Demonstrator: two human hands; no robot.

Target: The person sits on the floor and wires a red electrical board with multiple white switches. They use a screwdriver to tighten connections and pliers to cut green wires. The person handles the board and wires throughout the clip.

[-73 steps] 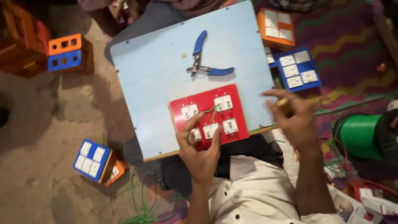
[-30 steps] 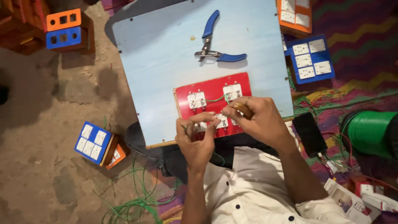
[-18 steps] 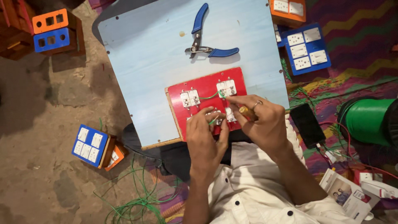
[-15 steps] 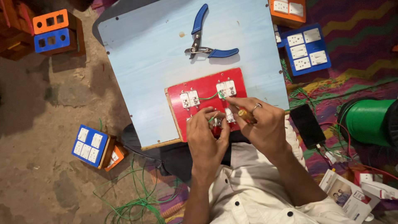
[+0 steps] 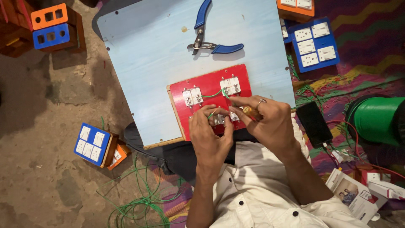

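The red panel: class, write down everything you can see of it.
The red panel is a flat rectangle, seemingly painted wood with a pale edge, lying tilted on the light blue board near its front edge. White switch modules are set in it, two joined by a green wire. The left hand covers its lower part, fingers on a module; the right hand brings a screwdriver to it.

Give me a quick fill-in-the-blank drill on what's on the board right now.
1. The right hand holds a ____ with an amber handle.
2. The switch panel under both hands is coloured ____.
3. The blue-handled pliers lie on the ____ board.
4. The left hand pinches a thin ____ wire.

Missing words: screwdriver; red; light blue; green
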